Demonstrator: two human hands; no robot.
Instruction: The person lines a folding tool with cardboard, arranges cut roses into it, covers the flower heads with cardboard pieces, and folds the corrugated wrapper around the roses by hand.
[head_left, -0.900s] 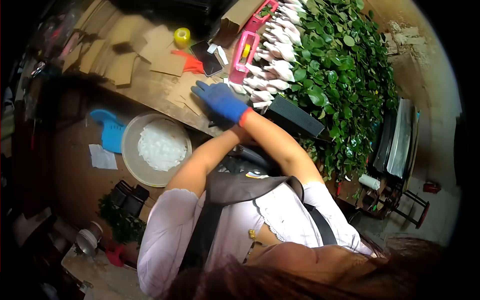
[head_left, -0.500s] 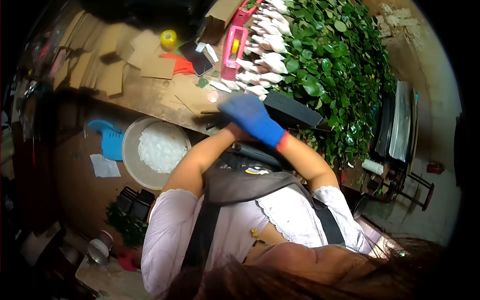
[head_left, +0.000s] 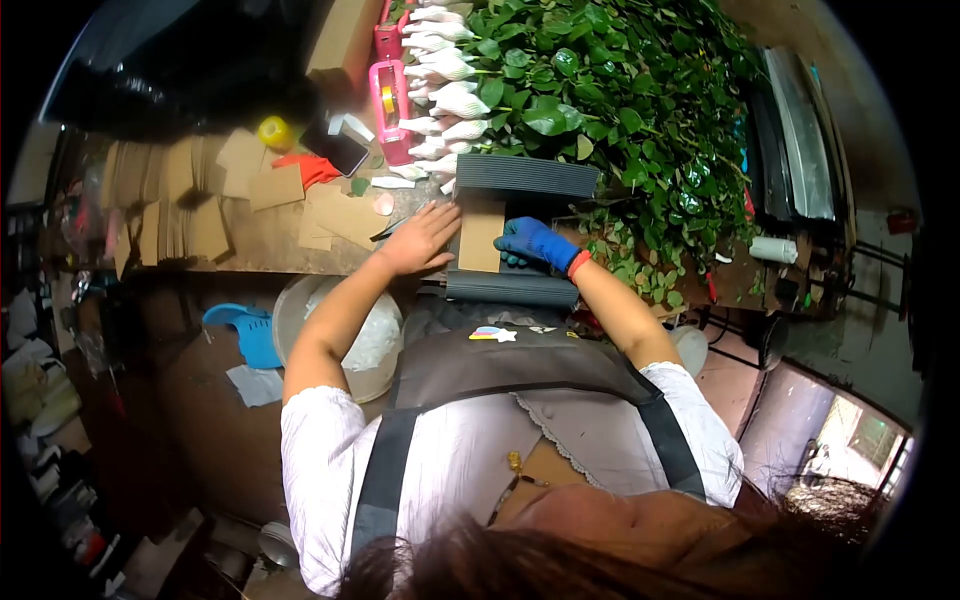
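A plain brown cardboard piece (head_left: 481, 238) is lying between the person's two hands at the near edge of the worktop (head_left: 270, 258), its long axis running roughly square to that edge. The bare left hand (head_left: 420, 243) is resting palm down on its left side, fingers a little spread and tips reaching to or almost to the cardboard's long edge. The gloved right hand (head_left: 532, 243) is coming in from the opposite side, fingers curled narrow at the other long edge; whether they are pinching it cannot be told. Both hands are about equally near. A ridged black block (head_left: 525, 178) is lying crosswise just beyond the cardboard, and a ridged dark bar (head_left: 512, 290) is lying across its near end.

Farther from the near edge, net-wrapped flower heads (head_left: 455, 98) are lining up beside a pink tape dispenser (head_left: 388, 110), with their leafy stems (head_left: 620, 110) spreading toward the worktop's right side.

Half a second earlier the forearms were crossing, with the blue glove over the left wrist and hiding the bare hand; now the arms are uncrossed and both hands are showing. The cardboard was not showing there then. The whole view has also swung, so whether the block has moved cannot be told.
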